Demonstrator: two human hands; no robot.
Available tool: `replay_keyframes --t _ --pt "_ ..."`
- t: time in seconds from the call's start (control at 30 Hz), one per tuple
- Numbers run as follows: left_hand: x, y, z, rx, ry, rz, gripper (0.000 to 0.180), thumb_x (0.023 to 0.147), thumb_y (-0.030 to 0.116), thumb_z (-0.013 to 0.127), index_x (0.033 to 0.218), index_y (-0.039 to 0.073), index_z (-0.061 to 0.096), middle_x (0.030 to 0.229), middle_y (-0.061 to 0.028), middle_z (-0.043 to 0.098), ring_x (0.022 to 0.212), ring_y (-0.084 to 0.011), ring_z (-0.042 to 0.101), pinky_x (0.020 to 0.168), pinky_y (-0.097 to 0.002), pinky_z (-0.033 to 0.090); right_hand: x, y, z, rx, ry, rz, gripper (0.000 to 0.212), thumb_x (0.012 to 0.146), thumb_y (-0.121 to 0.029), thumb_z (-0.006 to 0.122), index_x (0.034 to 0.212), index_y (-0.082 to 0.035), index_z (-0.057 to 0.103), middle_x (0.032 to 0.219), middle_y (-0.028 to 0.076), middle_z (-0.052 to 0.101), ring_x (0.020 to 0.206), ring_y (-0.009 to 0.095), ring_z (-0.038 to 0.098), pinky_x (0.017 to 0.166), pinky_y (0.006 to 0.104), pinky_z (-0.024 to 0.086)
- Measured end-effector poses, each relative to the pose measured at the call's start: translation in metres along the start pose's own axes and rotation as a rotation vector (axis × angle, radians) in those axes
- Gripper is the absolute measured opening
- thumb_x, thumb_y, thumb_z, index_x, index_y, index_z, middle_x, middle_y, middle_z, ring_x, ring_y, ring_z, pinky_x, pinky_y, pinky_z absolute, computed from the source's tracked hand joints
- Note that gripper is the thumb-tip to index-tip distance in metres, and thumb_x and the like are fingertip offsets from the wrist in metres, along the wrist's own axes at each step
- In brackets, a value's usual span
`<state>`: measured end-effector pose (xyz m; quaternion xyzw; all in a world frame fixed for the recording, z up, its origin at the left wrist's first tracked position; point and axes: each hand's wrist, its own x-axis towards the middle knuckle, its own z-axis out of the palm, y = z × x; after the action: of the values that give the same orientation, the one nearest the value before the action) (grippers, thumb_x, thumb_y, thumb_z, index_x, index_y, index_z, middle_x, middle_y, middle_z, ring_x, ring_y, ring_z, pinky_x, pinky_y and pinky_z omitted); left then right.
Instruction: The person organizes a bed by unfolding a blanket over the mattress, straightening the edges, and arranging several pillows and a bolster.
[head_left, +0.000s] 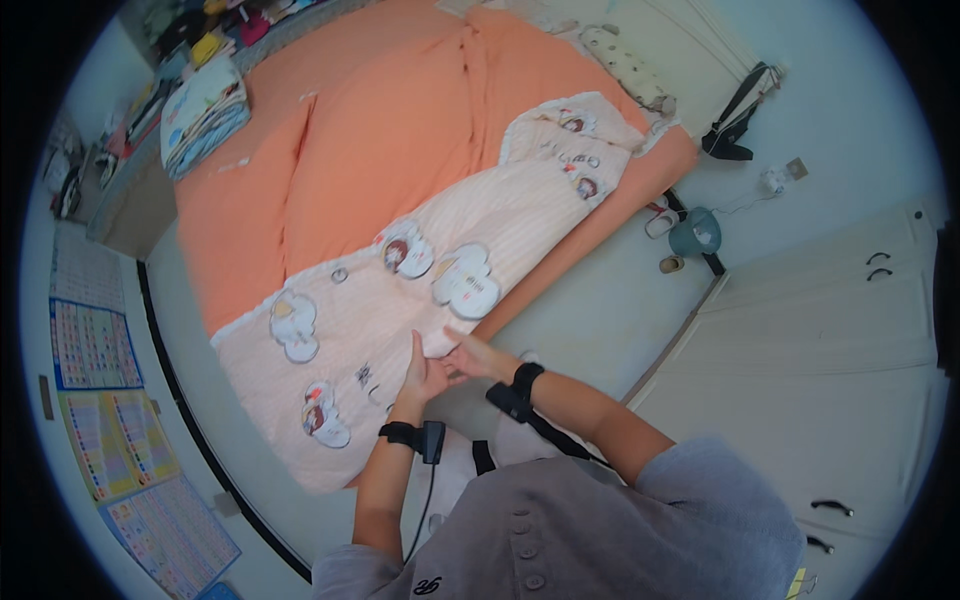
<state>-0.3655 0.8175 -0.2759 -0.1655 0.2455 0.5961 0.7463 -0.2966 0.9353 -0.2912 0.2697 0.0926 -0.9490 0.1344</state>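
Note:
A pale pink quilt [520, 215] with cloud and cartoon-figure patches lies along the near side of the orange bed [380, 140]. Its near left part hangs past the mattress corner. Both hands meet at the quilt's near edge, close to my body. My right hand [472, 356] grips a folded bit of that edge. Just beside it, my left hand [430, 376] has its thumb up against the quilt and its fingers toward the right hand, closed at the edge; part of its hold is hidden. Black straps with small devices circle both wrists.
A folded blanket [205, 115] sits on the bed's far left corner, a pillow [625, 62] at the far right. White cabinets [800, 370] stand right. A teal bin [696, 233] and shoes [660, 220] are on the floor. Posters [95, 345] line the left wall.

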Motion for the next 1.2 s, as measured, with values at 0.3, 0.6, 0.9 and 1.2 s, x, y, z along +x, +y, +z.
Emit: replay_keyframes --t 0.3,0.6,0.9,1.2 --pt "0.037 0.027 0.027 -0.427 0.486 0.755 0.029 0.076 0.022 0.038 0.094 0.002 0.048 0.089 -0.0082 0.056 0.082 -0.0212 0.055 0.073 -0.0327 0.045 -0.036 -0.124 -0.015 0.082 0.162 -0.056 0.055 0.074 -0.036 0.049 0.111 0.0 0.032 0.11 0.011 0.04 0.102 0.023 0.039 0.087 0.0355 0.031" --pt "-0.005 0.049 0.046 -0.377 0.648 1.091 0.038 0.076 0.032 0.038 0.098 0.001 0.045 0.096 -0.0105 0.052 0.088 -0.0212 0.052 0.076 -0.0345 0.042 -0.035 -0.368 -0.08 0.05 0.156 -0.593 0.036 0.078 -0.023 0.045 0.106 -0.001 0.041 0.106 0.01 0.046 0.099 0.021 0.043 0.087 0.0323 0.032" --pt "0.242 0.122 0.183 -0.186 -0.004 0.284 0.07 0.069 0.059 0.036 0.114 0.005 0.033 0.119 -0.0117 0.032 0.11 -0.0281 0.029 0.088 -0.047 0.023 -0.077 -0.382 -0.01 -0.26 0.188 -0.344 0.036 0.073 -0.011 0.051 0.107 -0.008 0.039 0.103 0.006 0.048 0.092 0.018 0.048 0.079 0.0341 0.04" --pt "0.37 0.186 0.191 -0.499 0.248 0.553 0.018 0.075 0.016 0.041 0.082 0.004 0.052 0.077 -0.0074 0.057 0.068 -0.0184 0.056 0.063 -0.032 0.046 -0.119 -0.482 -0.142 -0.489 -0.165 -0.044 0.039 0.079 -0.017 0.045 0.112 0.001 0.033 0.111 0.014 0.041 0.097 0.02 0.045 0.083 0.0325 0.036"
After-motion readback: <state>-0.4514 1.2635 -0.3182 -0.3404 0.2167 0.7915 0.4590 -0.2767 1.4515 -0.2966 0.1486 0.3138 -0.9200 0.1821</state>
